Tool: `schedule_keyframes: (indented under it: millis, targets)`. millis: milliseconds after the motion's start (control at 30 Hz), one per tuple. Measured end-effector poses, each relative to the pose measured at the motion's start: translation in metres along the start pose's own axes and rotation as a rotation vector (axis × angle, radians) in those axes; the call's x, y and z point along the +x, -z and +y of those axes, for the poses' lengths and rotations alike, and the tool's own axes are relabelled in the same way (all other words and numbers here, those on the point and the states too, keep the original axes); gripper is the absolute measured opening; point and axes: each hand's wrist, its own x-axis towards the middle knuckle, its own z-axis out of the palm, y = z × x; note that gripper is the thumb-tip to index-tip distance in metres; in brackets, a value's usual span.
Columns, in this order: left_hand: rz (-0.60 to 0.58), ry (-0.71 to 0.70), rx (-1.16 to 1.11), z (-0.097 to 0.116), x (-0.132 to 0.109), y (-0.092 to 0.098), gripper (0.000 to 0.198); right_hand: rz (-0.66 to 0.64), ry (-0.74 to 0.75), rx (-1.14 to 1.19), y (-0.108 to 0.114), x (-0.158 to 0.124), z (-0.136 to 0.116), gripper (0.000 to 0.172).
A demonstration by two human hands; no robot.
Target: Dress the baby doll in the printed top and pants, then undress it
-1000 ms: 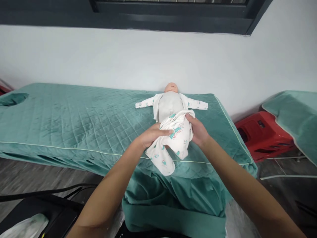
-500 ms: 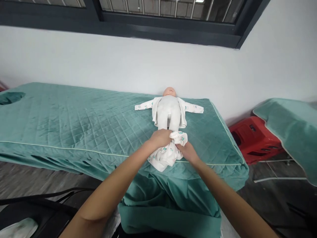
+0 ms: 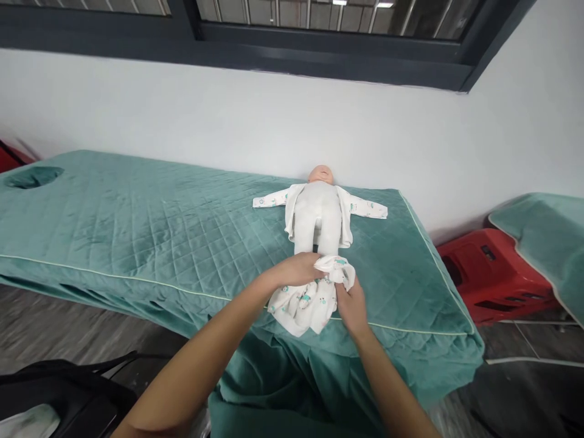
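A baby doll (image 3: 318,210) lies on its back, its head toward the wall and its legs toward me. An open white jacket (image 3: 368,208) with a small print covers its arms, which stretch out sideways. White printed baby pants (image 3: 303,307) are bunched around the lower ends of the doll's legs, hiding the feet. My left hand (image 3: 298,269) is closed at the left leg and the gathered cloth, its fingertips partly hidden. On the other side, my right hand (image 3: 352,304) grips the bunched pants at the right leg.
The doll rests near the right end of a bed (image 3: 182,225) with a quilted green cover, set against a white wall (image 3: 219,115). Red plastic stools (image 3: 495,274) stand to the right, partly under green cloth. A black bag (image 3: 64,389) is at lower left.
The camera view has shifted slightly. My right hand has turned more upright at the gathered pants, and the cloth sits bunched at the doll's lower legs as before.
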Motion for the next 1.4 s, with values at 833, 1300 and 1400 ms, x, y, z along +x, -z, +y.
schedule_keyframes:
  millis: [833, 1300, 1400]
  targets:
    - [0.398, 0.022, -0.264, -0.005, 0.02, 0.014, 0.022, 0.082, -0.046, 0.555, -0.001, 0.064, 0.011, 0.043]
    - [0.703, -0.075, -0.246, -0.031, 0.059, 0.035, 0.016, 0.041, 0.089, 0.126, 0.003, 0.124, 0.002, 0.023]
    - [0.561, -0.098, -0.545, -0.049, 0.049, 0.039, 0.026, 0.01, 0.153, 0.084, 0.008, 0.114, -0.008, 0.02]
